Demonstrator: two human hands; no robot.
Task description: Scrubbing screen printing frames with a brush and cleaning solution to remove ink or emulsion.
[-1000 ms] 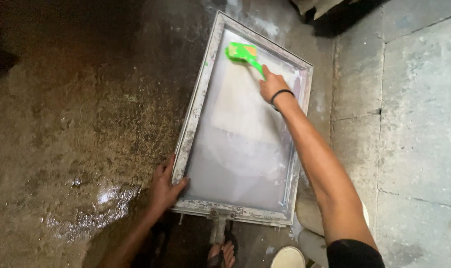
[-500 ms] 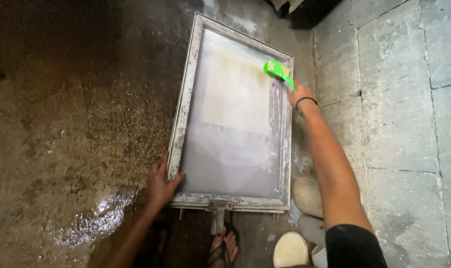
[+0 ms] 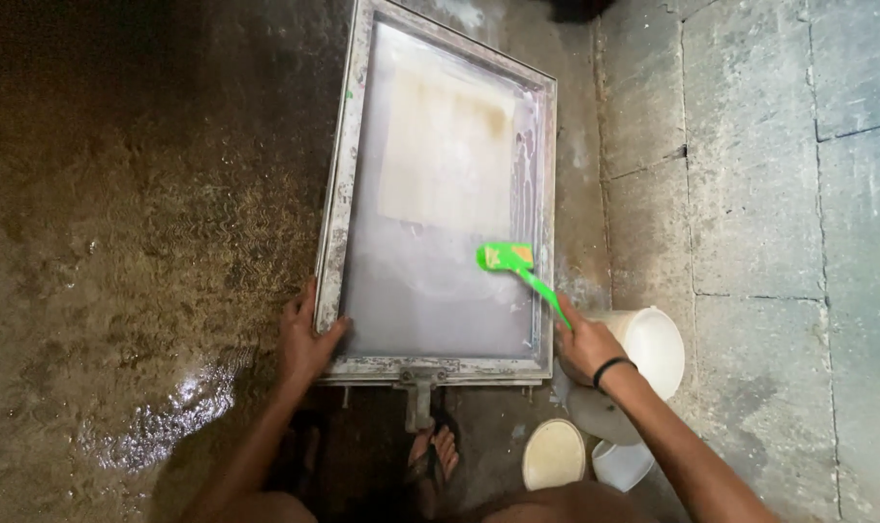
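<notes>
- Floor: I logged a wet, rough brown concrete floor point(image 3: 120, 291) on the left, with a shiny puddle point(image 3: 183, 407) near the left forearm.
- Wall side: grey stone slabs point(image 3: 759, 194) ran along the right, divided by dark joints.
- Feet: my sandalled foot point(image 3: 430, 460) stood just below the frame's near edge, beside a small metal bracket point(image 3: 417, 383) projecting from that edge.
- Frame: a large rectangular metal-framed printing screen point(image 3: 335, 213) with pale translucent mesh lay tilted before me; a lighter cream rectangular patch point(image 3: 449, 155) showed in the upper mesh, and wet foam streaked the right inner edge.
- Containers: a white plastic bucket point(image 3: 653, 349) sat just beside the frame's lower right corner, partly hidden by my right wrist; I could not tell its contents. A round cream lid or bowl point(image 3: 553, 453) and a second white vessel point(image 3: 622, 463) lay near it, below.
- Right hand point(image 3: 583, 344): closed around the handle of a bright green plastic scrubbing brush point(image 3: 506, 257); the brush head rested on the lower right of the mesh. A black band circled the wrist.
- Left hand point(image 3: 304, 339): fingers curled over the frame's lower left corner, thumb on the mesh side, gripping it.
</notes>
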